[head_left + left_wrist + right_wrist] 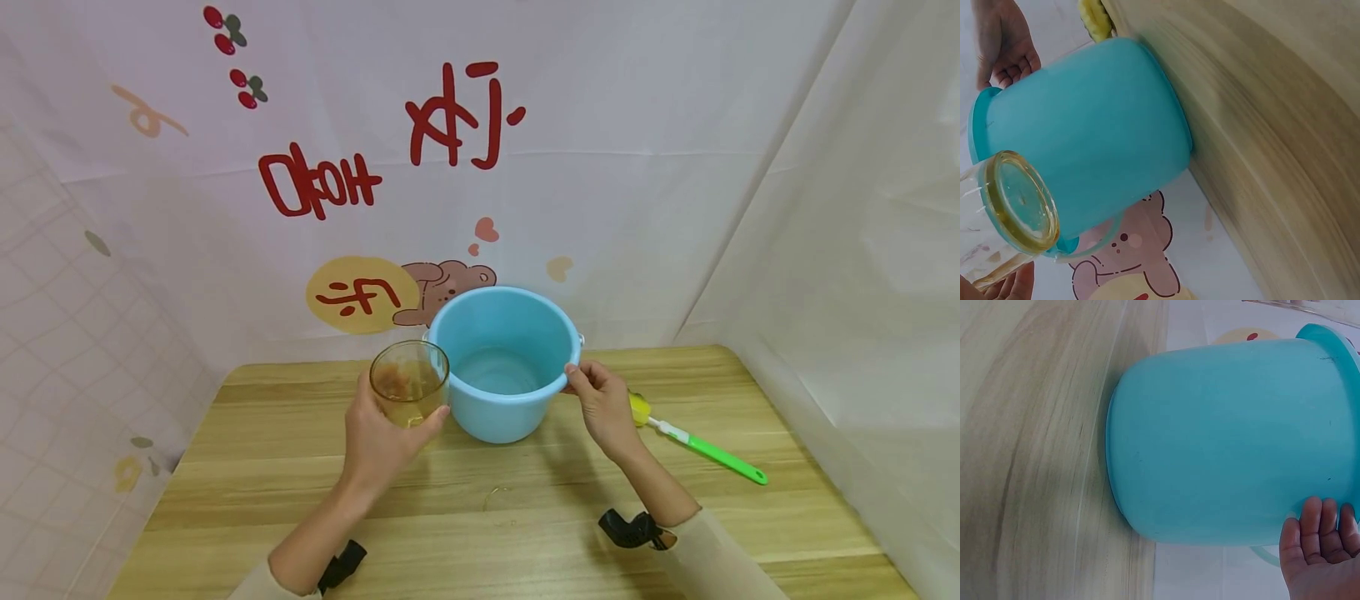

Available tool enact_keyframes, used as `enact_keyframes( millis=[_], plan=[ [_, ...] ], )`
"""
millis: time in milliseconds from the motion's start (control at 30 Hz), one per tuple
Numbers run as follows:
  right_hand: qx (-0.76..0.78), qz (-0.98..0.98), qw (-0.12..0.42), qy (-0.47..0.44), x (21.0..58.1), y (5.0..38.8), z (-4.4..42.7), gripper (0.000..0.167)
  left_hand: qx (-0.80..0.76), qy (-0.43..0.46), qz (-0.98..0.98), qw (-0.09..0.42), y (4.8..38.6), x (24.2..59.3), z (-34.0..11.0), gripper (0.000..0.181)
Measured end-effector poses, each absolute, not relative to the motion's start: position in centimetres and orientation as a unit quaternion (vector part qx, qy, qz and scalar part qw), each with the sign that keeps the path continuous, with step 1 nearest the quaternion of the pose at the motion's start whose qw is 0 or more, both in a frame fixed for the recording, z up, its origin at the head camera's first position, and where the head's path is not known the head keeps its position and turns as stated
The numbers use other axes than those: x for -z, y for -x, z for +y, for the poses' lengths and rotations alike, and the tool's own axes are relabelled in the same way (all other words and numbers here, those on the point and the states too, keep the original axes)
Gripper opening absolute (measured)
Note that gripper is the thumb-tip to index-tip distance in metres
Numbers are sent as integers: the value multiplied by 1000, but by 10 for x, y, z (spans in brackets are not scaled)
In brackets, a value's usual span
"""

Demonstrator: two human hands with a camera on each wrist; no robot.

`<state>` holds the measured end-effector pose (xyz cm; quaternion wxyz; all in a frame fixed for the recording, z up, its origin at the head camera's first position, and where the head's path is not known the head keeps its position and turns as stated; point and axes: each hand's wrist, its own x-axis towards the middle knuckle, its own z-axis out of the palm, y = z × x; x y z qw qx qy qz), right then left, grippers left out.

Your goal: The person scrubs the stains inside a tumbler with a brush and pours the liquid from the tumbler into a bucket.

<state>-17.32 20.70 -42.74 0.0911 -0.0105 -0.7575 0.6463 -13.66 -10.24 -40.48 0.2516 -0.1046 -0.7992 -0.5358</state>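
Note:
An amber-tinted drinking glass (410, 385) is gripped by my left hand (381, 446), raised above the table just left of the bucket. In the left wrist view the base of the glass (1022, 203) faces the camera, close to the bucket's side. The light blue bucket (498, 412) stands upright on the table, with what looks like a little water at its bottom. At its right rim my right hand (606, 408) pinches the edge, thumb on top. From the right wrist view, the fingers (1313, 531) lie under the rim against the outer wall.
A sponge brush with a green handle (723, 458) and yellow head lies right of the bucket. Small wet marks (497, 493) show on the wooden table (420, 542). A printed white cloth (637, 208) rises behind and along both sides.

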Motion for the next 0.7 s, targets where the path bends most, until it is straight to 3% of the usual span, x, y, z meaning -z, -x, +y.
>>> enact_keyframes(
  millis=[700],
  plan=[
    [-638, -764, 92, 3, 427, 173, 207, 36, 561, 156, -782, 221, 117, 421, -85, 72]
  ],
)
